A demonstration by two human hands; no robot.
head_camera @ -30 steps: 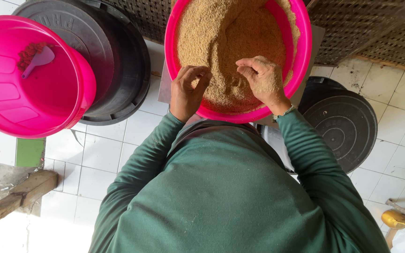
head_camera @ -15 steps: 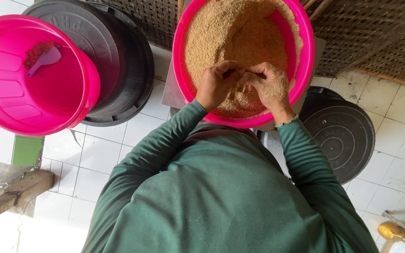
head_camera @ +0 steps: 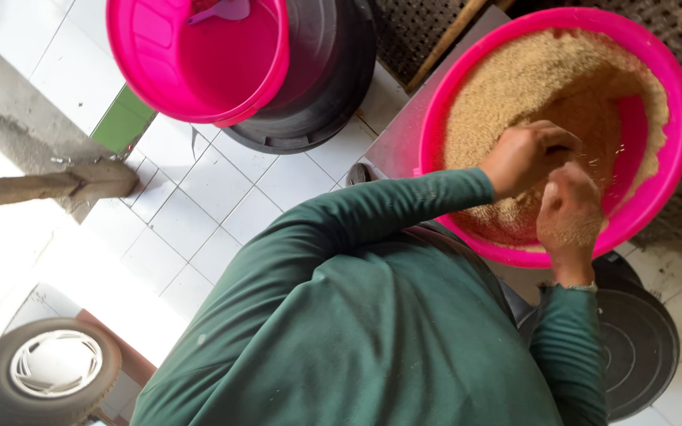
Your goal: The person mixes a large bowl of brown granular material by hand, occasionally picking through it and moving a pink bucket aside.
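We take the big pink basin (head_camera: 676, 170) as our landmark: both of our hands are inside it, working the tan, crumbly grain meal (head_camera: 507, 87) that fills most of it. Our left hand (head_camera: 526, 156) sits near the middle of the basin, fingers curled into a loose fist around a clump of the meal, and our right hand (head_camera: 568, 213) is just beside it toward the near rim, also curled and dusted with the stuff; whether it grips a full handful we cannot tell. In the basin, the meal is heaped high along the far and left walls, while a patch of bare pink wall shows on the right side, so we judge the working-through is partly done, with the heaped part not yet loosened. Left of the basin, a smaller pink tub (head_camera: 199, 59) with a pale scoop (head_camera: 226, 9) rests on a black bin (head_camera: 317, 87), holding no meal that we can see. Below the basin's near rim lies a black round lid (head_camera: 637, 347) on the white tiled floor (head_camera: 199, 221).
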